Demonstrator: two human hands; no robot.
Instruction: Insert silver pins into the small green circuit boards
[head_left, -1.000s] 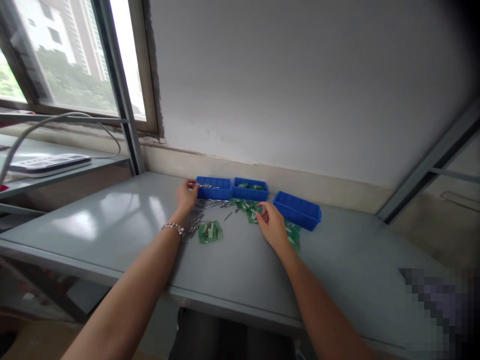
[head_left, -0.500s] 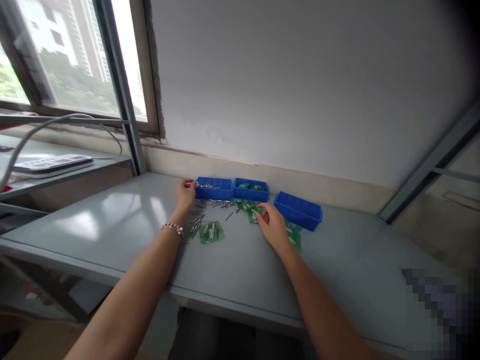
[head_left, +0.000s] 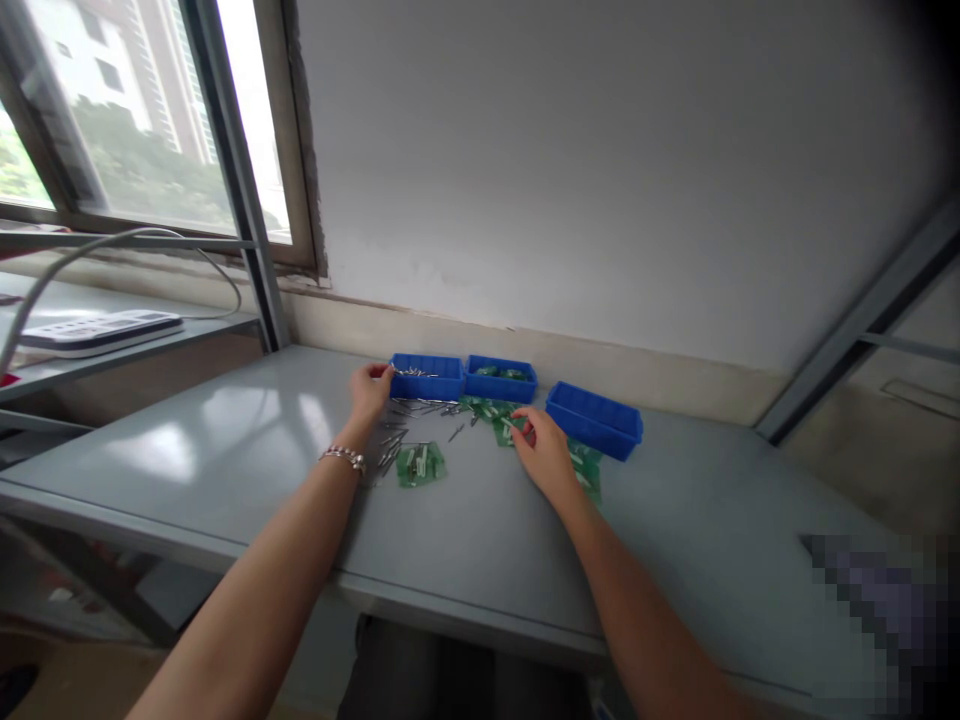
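My left hand (head_left: 371, 390) is at the left end of a blue bin (head_left: 427, 390), its fingers closed on the rim there. Thin metal pieces (head_left: 414, 373) lie inside that bin. On the table in front of it are several slim metal rods (head_left: 390, 450), loosely scattered. My right hand (head_left: 544, 450) has its thumb and fingers pinched at a green packet (head_left: 507, 432) with pale strips showing on it; the fingertips partly cover it. Another green packet (head_left: 420, 465) lies flat between my hands, and one more (head_left: 586, 468) is partly hidden behind my right wrist.
A middle blue bin (head_left: 501, 388) holds green packets. A third blue bin (head_left: 594, 425) stands angled at the right. They sit on a grey table (head_left: 465, 540) near the wall. A pale flat device (head_left: 101, 332) rests on the left shelf; a pixelated patch covers the lower right.
The whole view has shifted very slightly. Both hands keep nearly the same places, at the left bin and at the green packet.
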